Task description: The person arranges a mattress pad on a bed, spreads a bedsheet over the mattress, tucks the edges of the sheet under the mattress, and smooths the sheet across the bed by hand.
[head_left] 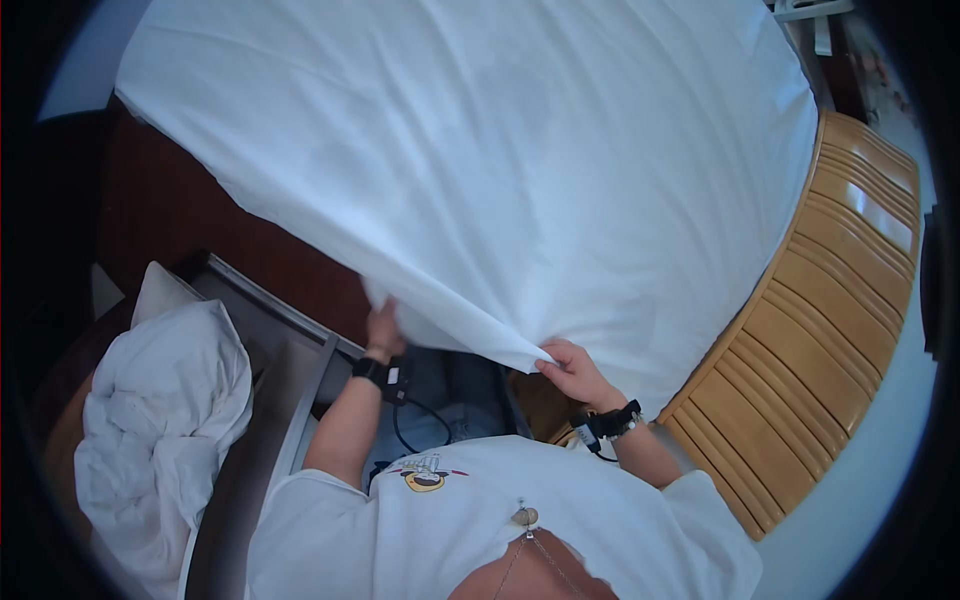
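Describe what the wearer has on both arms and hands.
The left hand and right hand wear no gloves; the white sleeves are short. Each wrist has a black strap with a small dark device; a black cable loops from the left one. The right wrist also carries a light-coloured bracelet.

A broad white fabric sheet (500,170) lies spread out in a wide, nearly flat expanse, with long shallow creases and soft grey shadows across its surface. Its near edge is loose: one part is gathered to a point, pinched in the right hand's fingers (562,362), and folds fan away from there. Farther left, a small flap of the edge hangs blurred.
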A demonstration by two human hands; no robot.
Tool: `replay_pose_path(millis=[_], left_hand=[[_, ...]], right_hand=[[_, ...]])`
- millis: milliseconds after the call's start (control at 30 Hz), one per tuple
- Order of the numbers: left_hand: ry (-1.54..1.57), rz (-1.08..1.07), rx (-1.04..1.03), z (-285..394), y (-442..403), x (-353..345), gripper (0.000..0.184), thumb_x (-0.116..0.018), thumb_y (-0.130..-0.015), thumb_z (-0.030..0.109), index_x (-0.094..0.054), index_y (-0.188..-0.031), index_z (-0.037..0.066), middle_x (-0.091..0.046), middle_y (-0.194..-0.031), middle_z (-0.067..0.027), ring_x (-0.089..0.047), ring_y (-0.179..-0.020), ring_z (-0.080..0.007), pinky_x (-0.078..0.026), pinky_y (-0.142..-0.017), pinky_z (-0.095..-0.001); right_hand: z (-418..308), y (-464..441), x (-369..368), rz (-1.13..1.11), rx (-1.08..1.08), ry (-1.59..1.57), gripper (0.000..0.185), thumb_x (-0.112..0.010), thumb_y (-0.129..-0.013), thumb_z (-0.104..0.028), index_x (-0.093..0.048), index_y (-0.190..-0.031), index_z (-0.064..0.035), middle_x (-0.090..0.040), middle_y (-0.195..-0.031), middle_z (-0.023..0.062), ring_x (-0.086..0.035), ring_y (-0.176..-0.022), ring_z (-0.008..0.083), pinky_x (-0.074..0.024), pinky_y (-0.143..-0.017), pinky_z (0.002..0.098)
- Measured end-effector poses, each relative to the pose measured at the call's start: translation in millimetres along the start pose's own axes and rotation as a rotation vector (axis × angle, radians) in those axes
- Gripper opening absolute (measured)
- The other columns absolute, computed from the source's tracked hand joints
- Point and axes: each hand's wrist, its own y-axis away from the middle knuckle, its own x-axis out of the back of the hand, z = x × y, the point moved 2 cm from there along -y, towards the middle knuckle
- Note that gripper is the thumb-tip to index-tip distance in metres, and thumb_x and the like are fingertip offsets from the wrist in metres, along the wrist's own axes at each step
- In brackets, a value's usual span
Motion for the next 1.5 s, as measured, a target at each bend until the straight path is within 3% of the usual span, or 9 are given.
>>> replay_pose_path(millis=[100,467,600,700,967,1100,1133,1267,1500], left_hand=[[-0.247,0.444,0.042,-22.7,3.5,68.8,0.046,-0.046,-0.090,0.019,-0.039,-0.128,-0.005,-0.054,-0.120,-0.0196,-0.056,-0.106,-0.0312,-0.046,-0.088,-0.0436],[0.773,-0.122,-0.111,31.3,49.3,-19.5,0.061,-0.037,-0.093,0.051,-0.039,-0.132,0.004,-0.046,-0.133,-0.0123,-0.047,-0.118,-0.0287,-0.035,-0.103,-0.0423],[-0.355,-0.126,-0.254,-12.6,77.9,46.7,0.061,-0.060,-0.086,0.037,-0.042,-0.131,0.000,-0.054,-0.123,-0.0122,-0.054,-0.110,-0.0240,-0.045,-0.090,-0.0382],[-0.074,0.345,0.160,-24.8,84.9,135.0,0.046,-0.060,-0.085,0.017,-0.048,-0.123,-0.006,-0.061,-0.111,-0.0143,-0.061,-0.094,-0.0225,-0.049,-0.082,-0.0337],[-0.547,-0.233,-0.507,48.3,148.7,-8.8,0.033,-0.058,-0.087,0.017,-0.055,-0.114,-0.001,-0.058,-0.112,-0.0096,-0.057,-0.098,-0.0190,-0.045,-0.086,-0.0308],[-0.570,-0.521,-1.042,87.2,151.9,-32.2,0.026,-0.058,-0.083,0.017,-0.059,-0.102,-0.001,-0.061,-0.100,-0.0061,-0.056,-0.096,-0.0170,-0.042,-0.086,-0.0276],[-0.120,-0.559,-0.627,81.1,131.5,-26.5,0.025,-0.052,-0.086,0.017,-0.060,-0.101,-0.002,-0.061,-0.097,-0.0063,-0.055,-0.094,-0.0163,-0.041,-0.087,-0.0265],[-0.344,0.628,-0.690,42.8,-0.1,-4.3,0.041,-0.057,-0.086,0.032,-0.057,-0.112,0.001,-0.061,-0.102,-0.0177,-0.059,-0.096,-0.0291,-0.045,-0.085,-0.0349],[-0.144,0.553,-0.478,54.5,-13.9,-45.0,0.048,-0.059,-0.085,0.036,-0.054,-0.103,-0.007,-0.062,-0.097,-0.0199,-0.058,-0.089,-0.0271,-0.044,-0.081,-0.0360]], right_hand=[[11.2,-10.6,0.5,-0.036,0.180,0.238,0.013,-0.060,-0.084,-0.012,-0.064,-0.090,-0.0012,-0.058,-0.081,0.0097,-0.055,-0.078,0.0219,-0.0441,-0.068,0.0319],[28.3,-5.0,-13.5,-0.083,-0.005,0.002,0.014,-0.058,-0.087,-0.013,-0.065,-0.088,-0.0003,-0.060,-0.082,0.0091,-0.056,-0.078,0.0198,-0.0438,-0.069,0.0300],[37.9,-30.6,-33.4,-0.103,0.178,0.507,0.013,-0.060,-0.081,-0.015,-0.064,-0.079,-0.0031,-0.059,-0.075,0.0125,-0.058,-0.076,0.0287,-0.0458,-0.068,0.0353],[63.7,-51.9,-67.0,-0.266,0.210,0.876,0.016,-0.059,-0.078,-0.020,-0.063,-0.071,-0.0059,-0.059,-0.069,0.0094,-0.058,-0.076,0.0300,-0.0458,-0.070,0.0396],[-67.5,-68.8,-134.2,-0.102,0.489,0.311,0.036,-0.072,-0.072,-0.029,-0.062,-0.099,-0.0066,-0.060,-0.100,0.0169,-0.058,-0.088,0.0342,-0.0454,-0.079,0.0423],[-42.0,-65.9,-100.3,-0.196,-0.125,-0.323,0.019,-0.051,-0.089,-0.011,-0.059,-0.104,-0.0036,-0.063,-0.080,0.0037,-0.060,-0.078,0.0128,-0.0483,-0.062,0.0295],[-19.2,-61.9,-71.6,-0.113,-0.367,-0.369,0.027,-0.052,-0.089,-0.008,-0.053,-0.115,-0.0051,-0.063,-0.086,0.0054,-0.062,-0.078,0.0144,-0.0512,-0.066,0.0287],[-61.4,-45.7,2.6,0.110,-0.186,-0.626,0.040,-0.041,-0.093,-0.017,-0.038,-0.130,-0.0013,-0.052,-0.122,0.0130,-0.056,-0.106,0.0256,-0.0481,-0.091,0.0429],[-85.9,-41.4,20.3,0.095,-0.170,-0.504,0.047,-0.042,-0.094,-0.024,-0.035,-0.135,-0.0009,-0.048,-0.129,0.0170,-0.051,-0.115,0.0293,-0.0453,-0.094,0.0450]])
